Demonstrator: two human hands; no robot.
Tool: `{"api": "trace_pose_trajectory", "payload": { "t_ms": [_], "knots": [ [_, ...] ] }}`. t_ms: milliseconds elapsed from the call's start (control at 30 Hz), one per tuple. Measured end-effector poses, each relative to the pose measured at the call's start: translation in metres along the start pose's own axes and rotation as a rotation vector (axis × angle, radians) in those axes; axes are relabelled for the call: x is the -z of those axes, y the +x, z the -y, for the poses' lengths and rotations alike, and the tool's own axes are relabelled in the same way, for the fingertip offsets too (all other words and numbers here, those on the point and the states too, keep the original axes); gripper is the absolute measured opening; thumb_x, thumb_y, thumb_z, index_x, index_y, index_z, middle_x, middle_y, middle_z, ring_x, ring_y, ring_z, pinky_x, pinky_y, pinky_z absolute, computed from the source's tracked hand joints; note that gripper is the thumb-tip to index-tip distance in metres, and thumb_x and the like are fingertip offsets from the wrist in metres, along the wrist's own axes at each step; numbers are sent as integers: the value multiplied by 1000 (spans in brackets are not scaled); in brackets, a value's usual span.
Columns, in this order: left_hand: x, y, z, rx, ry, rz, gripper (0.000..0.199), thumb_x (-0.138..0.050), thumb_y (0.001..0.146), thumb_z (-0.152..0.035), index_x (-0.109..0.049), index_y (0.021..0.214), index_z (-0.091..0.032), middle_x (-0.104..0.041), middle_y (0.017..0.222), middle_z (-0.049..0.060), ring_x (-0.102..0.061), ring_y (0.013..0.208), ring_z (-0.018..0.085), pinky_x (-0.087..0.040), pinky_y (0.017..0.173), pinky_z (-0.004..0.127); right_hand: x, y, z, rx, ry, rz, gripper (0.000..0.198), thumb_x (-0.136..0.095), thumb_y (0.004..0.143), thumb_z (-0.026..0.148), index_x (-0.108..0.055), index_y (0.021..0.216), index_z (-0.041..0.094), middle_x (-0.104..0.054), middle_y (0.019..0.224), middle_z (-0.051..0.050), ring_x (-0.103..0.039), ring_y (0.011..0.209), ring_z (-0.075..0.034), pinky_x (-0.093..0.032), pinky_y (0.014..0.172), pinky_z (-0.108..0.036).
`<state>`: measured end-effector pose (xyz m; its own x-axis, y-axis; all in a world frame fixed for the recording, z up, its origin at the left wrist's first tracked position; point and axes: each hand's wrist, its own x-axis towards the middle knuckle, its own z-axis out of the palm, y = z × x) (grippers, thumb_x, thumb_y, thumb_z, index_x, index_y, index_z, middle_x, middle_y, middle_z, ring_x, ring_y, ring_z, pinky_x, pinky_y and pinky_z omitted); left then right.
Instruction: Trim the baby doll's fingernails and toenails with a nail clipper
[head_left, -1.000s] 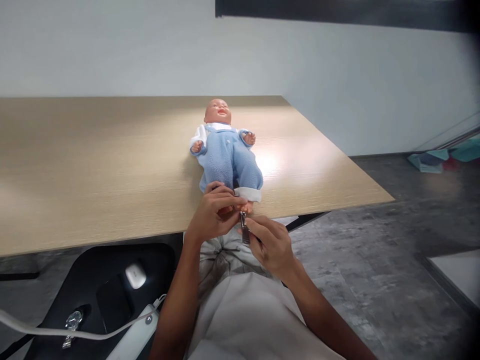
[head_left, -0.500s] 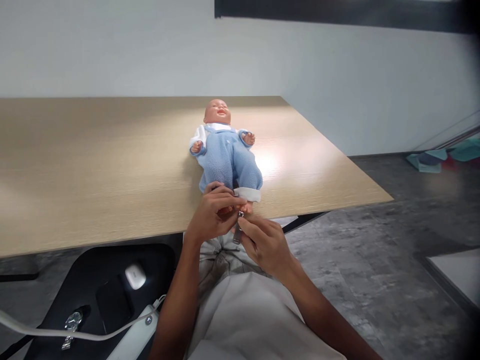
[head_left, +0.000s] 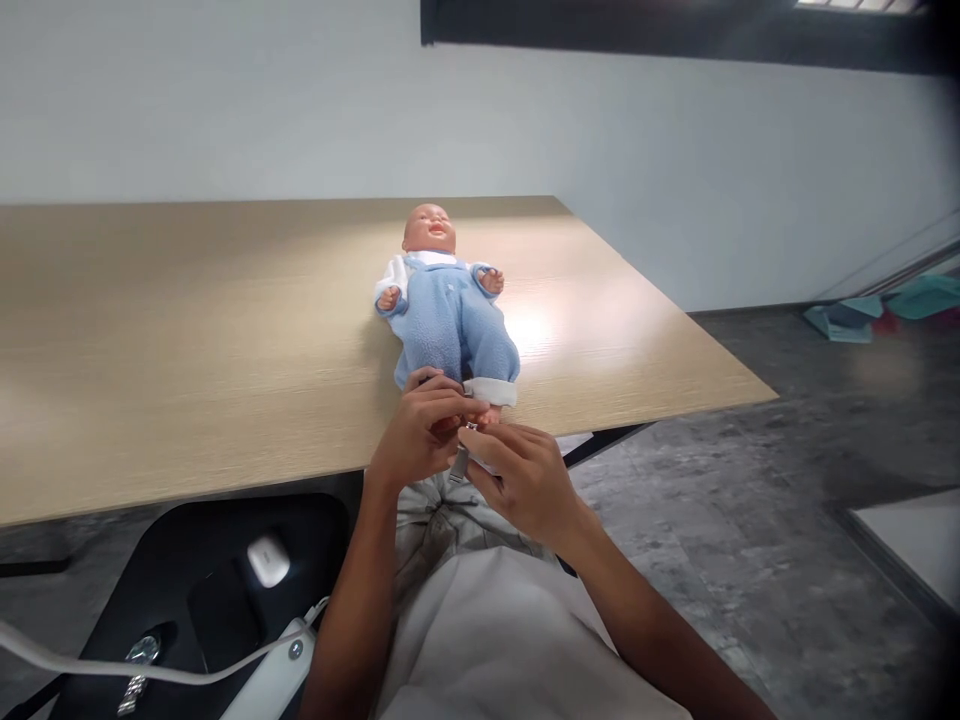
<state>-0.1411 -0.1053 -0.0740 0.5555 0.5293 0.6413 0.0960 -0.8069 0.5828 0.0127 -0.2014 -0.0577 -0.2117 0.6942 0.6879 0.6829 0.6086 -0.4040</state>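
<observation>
A baby doll [head_left: 450, 310] in blue fleece overalls with white cuffs lies on its back, feet towards me at the table's near edge. My left hand [head_left: 421, 430] is closed around one of its feet, most of which the fingers hide. The other foot [head_left: 491, 415] shows just below its white cuff. Between the fingers of my right hand [head_left: 529, 480] is a silver nail clipper [head_left: 460, 463]. Its head is up at the doll's toes, and its lever end points down over the table edge. Whether the jaws touch a toe I cannot tell.
The wooden table [head_left: 187, 350] ends just in front of my lap. On a black chair [head_left: 315, 530] at lower left lie a white earbud case [head_left: 268, 560], a dark flat object [head_left: 223, 618], a wristwatch [head_left: 141, 660] and a white device [head_left: 274, 675] with a cable [head_left: 172, 675].
My right hand has shifted slightly left with the nail clipper, which now tilts more, its lower end further left. My left hand stays at the foot. The whole view has moved a little.
</observation>
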Motion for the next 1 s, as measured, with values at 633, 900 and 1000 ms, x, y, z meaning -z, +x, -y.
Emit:
{"api": "trace_pose_trajectory", "payload": {
  "t_ms": [633, 900, 1000],
  "knots": [
    [-2, -4, 5, 111, -39, -5, 11, -65, 85, -19, -55, 88, -22, -68, 81, -2, -60, 76, 18, -40, 111, 45, 26, 55, -29, -568, 516, 208, 39, -77, 86, 50, -54, 81, 19, -59, 64, 3, -55, 54, -12, -40, 49, -25],
    [-2, -5, 4, 161, -65, -8, 15, -68, 84, -19, -55, 91, -21, -65, 88, 4, -57, 103, 26, -47, 104, 44, 24, 58, -23, -530, 409, 201, 41, -73, 89, 49, -47, 74, 20, -52, 61, 5, -45, 53, -9, -33, 48, -23],
    [-2, -5, 3, 169, -73, -9, 15, -68, 85, -20, -54, 91, -22, -64, 89, 5, -56, 104, 26, -50, 101, 44, 25, 61, -21, -519, 370, 220, 42, -72, 90, 47, -45, 71, 21, -49, 60, 5, -43, 53, -9, -32, 48, -23]
  ]
}}
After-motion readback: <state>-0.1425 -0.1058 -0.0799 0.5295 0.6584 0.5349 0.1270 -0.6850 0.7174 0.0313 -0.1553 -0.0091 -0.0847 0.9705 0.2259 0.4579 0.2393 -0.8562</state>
